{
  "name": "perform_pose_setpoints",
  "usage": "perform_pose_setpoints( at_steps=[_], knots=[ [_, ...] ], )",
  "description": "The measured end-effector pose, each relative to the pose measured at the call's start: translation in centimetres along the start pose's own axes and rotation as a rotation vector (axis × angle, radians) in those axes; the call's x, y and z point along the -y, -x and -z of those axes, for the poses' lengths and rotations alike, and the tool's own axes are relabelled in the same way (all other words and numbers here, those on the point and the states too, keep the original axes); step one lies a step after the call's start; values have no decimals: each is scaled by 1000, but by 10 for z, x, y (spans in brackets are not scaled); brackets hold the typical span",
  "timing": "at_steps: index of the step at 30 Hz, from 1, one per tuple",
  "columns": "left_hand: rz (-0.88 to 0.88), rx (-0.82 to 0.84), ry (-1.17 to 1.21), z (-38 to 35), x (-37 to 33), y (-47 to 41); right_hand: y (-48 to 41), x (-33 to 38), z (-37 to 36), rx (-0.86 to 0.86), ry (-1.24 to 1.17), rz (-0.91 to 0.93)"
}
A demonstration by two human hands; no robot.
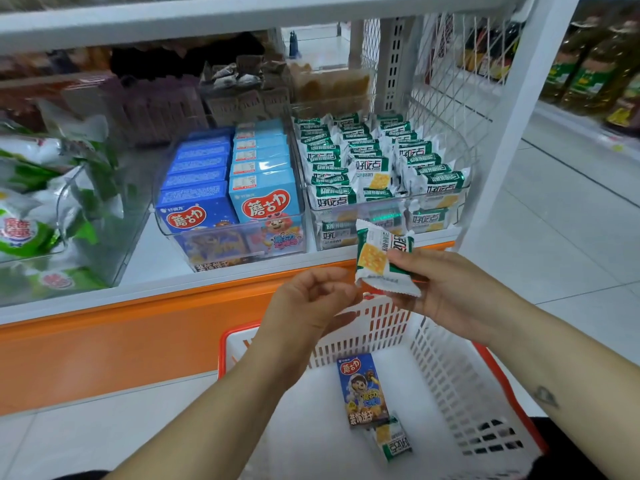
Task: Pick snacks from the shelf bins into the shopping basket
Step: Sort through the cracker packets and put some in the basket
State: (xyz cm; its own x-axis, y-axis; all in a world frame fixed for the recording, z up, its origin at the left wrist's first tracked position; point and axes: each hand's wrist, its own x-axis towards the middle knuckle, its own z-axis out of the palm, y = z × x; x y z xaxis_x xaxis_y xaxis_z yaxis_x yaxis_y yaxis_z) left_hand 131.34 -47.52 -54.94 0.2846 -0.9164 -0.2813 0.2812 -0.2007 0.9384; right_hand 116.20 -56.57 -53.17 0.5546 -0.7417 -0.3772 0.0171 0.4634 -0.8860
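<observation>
Holding a green-and-white cracker packet (381,261) over the far end of the shopping basket (460,362), the right hand (446,289) grips it with the thumb on the printed face and the fingers behind. The packet hangs tilted, just in front of the orange shelf edge (138,327). The left hand (311,299) sits just beside the packet's lower left corner with its fingers curled. Whether they pinch the crimped wrapper end or only come close cannot be told.

On the basket's white floor lie a dark blue biscuit box (362,393) and a second cracker packet (391,438), which touches the box's near end. On the shelf behind, the clear bin of matching packets (381,168) stands to the right of the bin of blue boxes (228,188).

The step in hand looks like the transfer — a packet out of its bin, carried above the basket, not yet let go. The next move calls for bringing it lower and nearer, past the basket's far wall, then loosening the right hand's grip with the left hand clear of the wrapper. The packet is light and crinkly, so a low release should land it beside the other two rather than on the rim.
</observation>
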Motion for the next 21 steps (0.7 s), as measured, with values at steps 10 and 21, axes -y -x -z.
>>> perform_pose_setpoints(
  at_steps=[10,21],
  knots=[
    [-125,-66,124,-5,2,-1,-1,-4,-5,31,-6,-8],
    [-150,13,335,-10,2,0,-4,-6,-7,-9,-76,-42]
  ],
)
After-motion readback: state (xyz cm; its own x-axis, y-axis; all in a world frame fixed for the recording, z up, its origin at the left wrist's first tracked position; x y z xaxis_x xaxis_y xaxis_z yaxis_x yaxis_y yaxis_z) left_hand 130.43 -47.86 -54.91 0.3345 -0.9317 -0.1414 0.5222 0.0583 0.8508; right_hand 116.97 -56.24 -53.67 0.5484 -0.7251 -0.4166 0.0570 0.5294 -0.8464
